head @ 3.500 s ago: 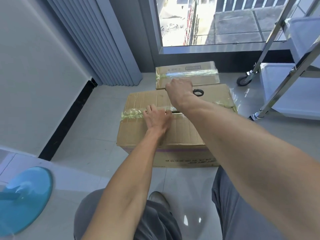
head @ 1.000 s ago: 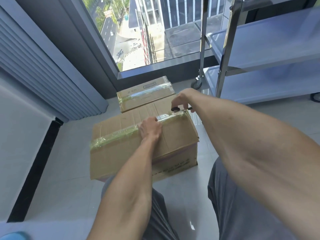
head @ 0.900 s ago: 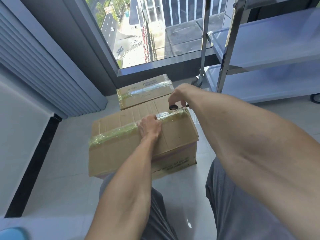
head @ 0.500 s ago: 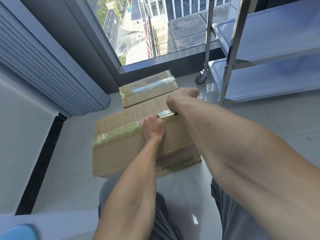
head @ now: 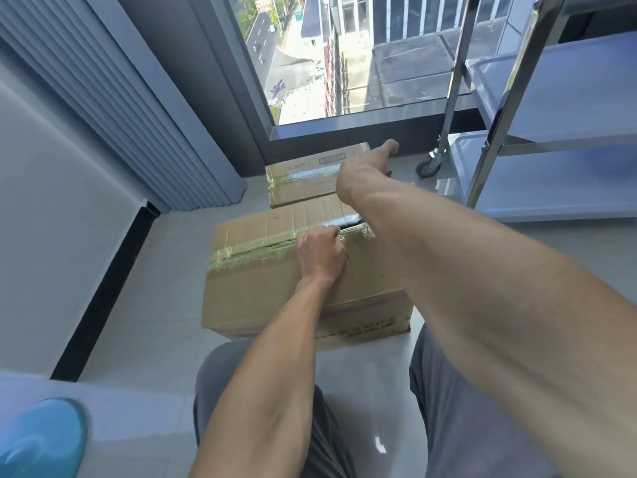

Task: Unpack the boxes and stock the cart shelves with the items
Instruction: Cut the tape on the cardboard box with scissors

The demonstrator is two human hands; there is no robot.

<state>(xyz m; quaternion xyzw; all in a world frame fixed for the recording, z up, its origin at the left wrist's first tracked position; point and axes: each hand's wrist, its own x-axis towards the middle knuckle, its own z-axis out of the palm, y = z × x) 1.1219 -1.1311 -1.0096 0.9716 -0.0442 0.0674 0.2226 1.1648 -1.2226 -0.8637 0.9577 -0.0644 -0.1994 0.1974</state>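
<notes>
The taped seam of the large box (head: 275, 281) is gripped by the curled left hand (head: 320, 253). The right hand (head: 365, 170) is stretched beyond it over the small box (head: 303, 181); its grasp cannot be told. Bare floor (head: 551, 257) is seen between the large box and the cart (head: 551, 98).

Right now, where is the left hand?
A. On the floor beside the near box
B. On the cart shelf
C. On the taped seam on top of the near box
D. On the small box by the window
C: the left hand rests on top of the near box, with its fingers at the taped seam; the small box lies beyond it, and the cart stands apart to the right.
</notes>
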